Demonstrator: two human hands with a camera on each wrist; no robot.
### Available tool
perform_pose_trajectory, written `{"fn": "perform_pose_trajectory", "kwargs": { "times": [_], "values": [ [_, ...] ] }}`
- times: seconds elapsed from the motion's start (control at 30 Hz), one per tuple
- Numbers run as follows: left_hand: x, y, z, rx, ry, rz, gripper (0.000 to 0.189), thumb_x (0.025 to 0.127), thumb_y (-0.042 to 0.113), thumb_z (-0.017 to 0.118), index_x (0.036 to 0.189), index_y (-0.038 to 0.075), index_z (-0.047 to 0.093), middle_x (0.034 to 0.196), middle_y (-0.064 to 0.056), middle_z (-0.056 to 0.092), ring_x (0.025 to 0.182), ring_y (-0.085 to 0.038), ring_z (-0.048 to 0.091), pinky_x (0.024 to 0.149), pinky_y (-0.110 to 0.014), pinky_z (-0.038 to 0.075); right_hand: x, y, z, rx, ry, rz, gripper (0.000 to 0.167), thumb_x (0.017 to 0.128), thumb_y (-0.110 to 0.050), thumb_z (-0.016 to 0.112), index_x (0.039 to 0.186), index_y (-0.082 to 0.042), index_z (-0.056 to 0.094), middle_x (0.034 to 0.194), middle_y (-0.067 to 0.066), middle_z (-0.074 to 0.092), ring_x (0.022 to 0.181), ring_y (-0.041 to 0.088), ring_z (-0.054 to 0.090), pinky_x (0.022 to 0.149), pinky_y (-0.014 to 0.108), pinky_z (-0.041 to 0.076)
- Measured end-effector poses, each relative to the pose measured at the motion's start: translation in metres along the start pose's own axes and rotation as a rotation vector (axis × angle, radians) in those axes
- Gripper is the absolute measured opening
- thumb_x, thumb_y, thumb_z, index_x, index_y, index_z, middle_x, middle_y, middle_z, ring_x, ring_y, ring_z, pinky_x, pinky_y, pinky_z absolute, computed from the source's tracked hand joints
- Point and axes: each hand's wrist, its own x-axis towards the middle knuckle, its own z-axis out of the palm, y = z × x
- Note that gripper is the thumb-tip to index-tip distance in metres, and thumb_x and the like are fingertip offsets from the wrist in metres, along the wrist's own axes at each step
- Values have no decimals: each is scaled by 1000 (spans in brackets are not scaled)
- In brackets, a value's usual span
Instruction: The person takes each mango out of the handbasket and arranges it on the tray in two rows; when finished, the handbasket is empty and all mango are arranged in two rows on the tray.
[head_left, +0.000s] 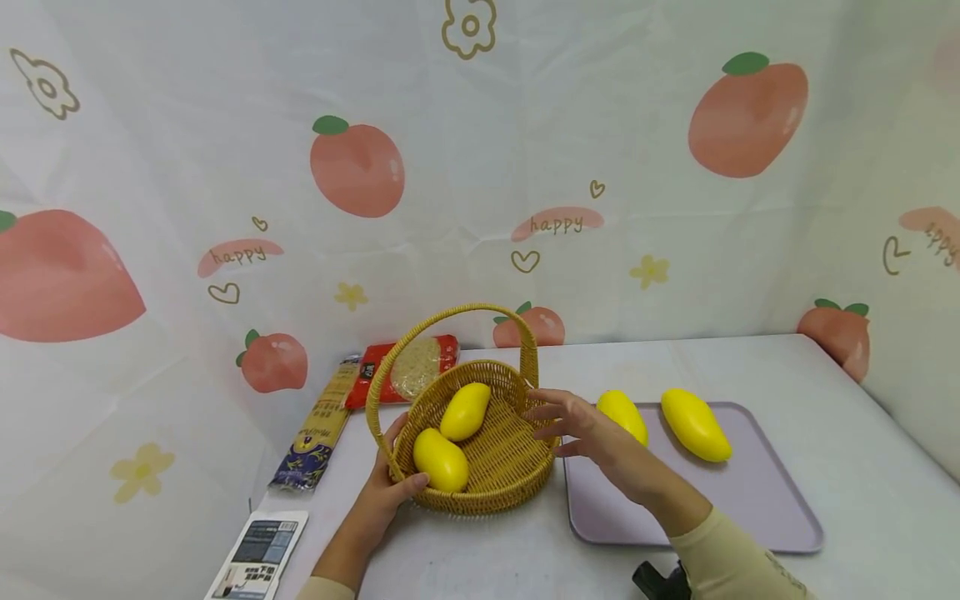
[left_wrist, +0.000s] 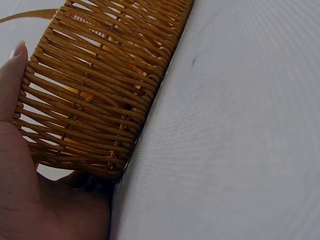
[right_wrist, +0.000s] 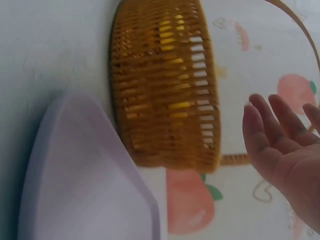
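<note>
A round wicker basket (head_left: 513, 454) with a tall arched handle stands on the white table, holding two yellow mangoes (head_left: 441, 461) in its left half. My left hand (head_left: 381, 493) grips the basket's left side, thumb over the rim and the other fingers outside against the weave. The left wrist view shows that hand (left_wrist: 20, 185) close around the wicker wall. Over the basket's right rim, my right hand (head_left: 581, 427) hangs with fingers spread and holds nothing; the right wrist view shows its bare palm. Two more mangoes (head_left: 695, 425) lie on a pale purple tray (head_left: 750, 512) to the right.
Behind the basket lies a red packet (head_left: 420, 367) with a clear window. A long gold and blue packet (head_left: 318, 429) is at the left edge, with a white printed box (head_left: 258, 554) nearer the front. A fruit-print curtain (head_left: 450, 275) hangs behind the table.
</note>
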Motion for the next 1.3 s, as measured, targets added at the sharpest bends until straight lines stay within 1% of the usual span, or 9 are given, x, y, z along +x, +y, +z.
{"fn": "perform_pose_trajectory", "kwargs": {
  "times": [0.17,0.33,0.43,0.53,0.7,0.87,1.03,1.2,1.3],
  "values": [
    [0,1,0,13,6,-9,97,100,25,77,175,37,17,180,-5,18,162,-40,17,125,-66,16,16,8,17,39,-26,47,65,119,-47,27,168,-5,37,155,22,53,137,51,51,108,67,45],
    [1,1,0,11,9,-23,96,100,26,78,173,43,20,180,-5,18,162,-39,16,125,-65,16,30,17,30,96,-43,90,69,118,-51,28,168,-5,36,156,25,51,139,46,53,112,62,46],
    [1,1,1,5,14,-26,96,99,25,78,173,43,20,180,-5,19,162,-39,17,125,-66,15,38,21,38,105,-50,127,71,117,-55,30,167,-5,37,156,25,51,139,43,54,112,60,47],
    [1,2,1,0,19,-29,96,100,25,79,174,40,19,179,-5,20,162,-38,19,125,-65,16,46,22,47,82,-59,169,73,116,-57,30,167,-5,39,155,24,51,139,41,55,110,59,49],
    [1,2,1,0,23,-31,95,101,25,78,175,38,19,179,-5,20,161,-37,22,125,-62,18,60,23,60,7,-75,237,73,114,-61,32,166,-10,42,152,18,55,138,43,55,104,57,54],
    [1,1,1,8,21,-23,94,101,25,77,174,40,20,179,-6,20,160,-35,25,124,-58,22,71,26,66,-43,-75,278,76,113,-64,34,166,-11,42,151,14,57,136,40,55,102,60,54],
    [0,0,0,25,15,-22,93,102,26,76,174,41,19,178,-6,22,158,-33,29,123,-54,24,78,30,70,-60,-83,330,79,111,-69,36,163,-10,44,152,14,56,135,37,56,102,61,54],
    [0,0,0,27,10,-19,93,102,26,76,174,41,20,178,-5,24,155,-30,33,122,-50,27,85,34,74,-82,-94,376,81,108,-74,39,162,-14,47,155,11,55,133,31,57,103,60,53],
    [0,0,0,29,13,-21,92,102,26,76,173,43,20,178,-5,25,154,-29,34,121,-48,29,90,37,77,-112,-109,386,81,108,-75,39,164,-17,46,158,7,53,136,28,55,109,61,48]
  ]
}}
